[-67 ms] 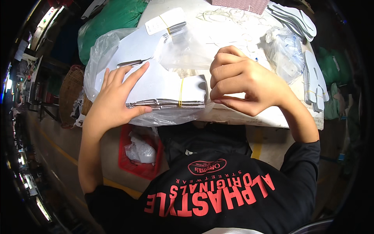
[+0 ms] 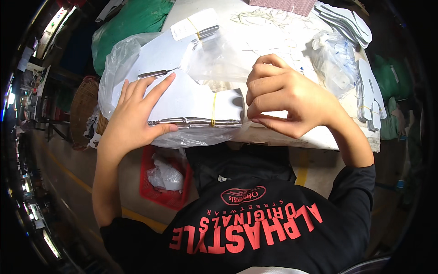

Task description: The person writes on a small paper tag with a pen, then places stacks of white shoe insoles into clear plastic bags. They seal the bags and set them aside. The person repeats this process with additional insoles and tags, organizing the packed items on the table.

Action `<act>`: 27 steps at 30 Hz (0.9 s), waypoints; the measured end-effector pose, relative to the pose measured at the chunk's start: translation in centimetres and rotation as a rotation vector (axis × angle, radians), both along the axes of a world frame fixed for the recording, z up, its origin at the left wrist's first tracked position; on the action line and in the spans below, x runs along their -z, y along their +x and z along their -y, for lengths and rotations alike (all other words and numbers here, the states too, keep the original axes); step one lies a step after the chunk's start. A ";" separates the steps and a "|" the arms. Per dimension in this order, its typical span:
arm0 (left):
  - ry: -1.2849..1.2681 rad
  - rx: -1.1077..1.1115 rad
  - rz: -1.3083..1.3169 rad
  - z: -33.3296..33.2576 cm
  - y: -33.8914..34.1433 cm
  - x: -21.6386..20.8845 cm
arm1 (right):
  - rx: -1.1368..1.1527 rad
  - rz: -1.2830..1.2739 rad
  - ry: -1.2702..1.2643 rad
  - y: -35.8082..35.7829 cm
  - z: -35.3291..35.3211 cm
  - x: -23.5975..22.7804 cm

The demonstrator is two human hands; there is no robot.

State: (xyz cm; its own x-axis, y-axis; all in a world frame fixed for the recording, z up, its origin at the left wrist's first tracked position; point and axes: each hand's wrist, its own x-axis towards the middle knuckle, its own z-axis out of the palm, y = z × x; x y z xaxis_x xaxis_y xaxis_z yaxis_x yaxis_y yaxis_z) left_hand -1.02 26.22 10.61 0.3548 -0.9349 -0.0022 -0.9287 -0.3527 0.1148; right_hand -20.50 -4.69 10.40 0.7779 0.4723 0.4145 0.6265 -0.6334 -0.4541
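A red plastic crate (image 2: 157, 194) holding crumpled white plastic (image 2: 165, 176) sits on the floor below the surface's (image 2: 319, 137) near edge. A brown woven basket (image 2: 84, 109) stands at the left, beside a green sack (image 2: 132, 20). Loose white cut-out pieces (image 2: 369, 91) lie at the surface's right edge.

I look down on a white table (image 2: 292, 137) that fills the top of the view. Under its near edge the floor (image 2: 150, 214) is grey and dull, with a yellow line (image 2: 73, 176) painted across it. A red plastic basket (image 2: 157, 194) sits on the floor with a crumpled clear bag inside. To the left stands a brown woven basket (image 2: 82, 109). Behind it a big green sack (image 2: 132, 20) leans by the table. Far left, small bright lights (image 2: 59, 16) shine along a dark, crowded wall.
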 end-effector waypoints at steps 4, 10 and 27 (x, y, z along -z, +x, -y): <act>-0.070 0.012 0.050 0.0 0.0 0.0 | 0.110 -0.060 -0.123 -0.7 -1.6 0.1; -0.125 -0.088 -0.044 0.6 -0.6 0.2 | -0.140 -0.058 0.139 -1.0 -1.5 -1.6; -0.053 -0.120 -0.451 -5.8 -0.6 -11.3 | 0.274 -0.037 0.153 0.2 0.8 -1.9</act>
State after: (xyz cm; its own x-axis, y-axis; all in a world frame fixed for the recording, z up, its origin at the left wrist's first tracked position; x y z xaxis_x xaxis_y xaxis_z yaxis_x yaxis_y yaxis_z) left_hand -1.65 31.99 21.89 0.4354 -0.8901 -0.1345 -0.7349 -0.4377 0.5180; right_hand -20.27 -5.46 12.29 0.8835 0.1772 0.4337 0.4233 -0.6986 -0.5768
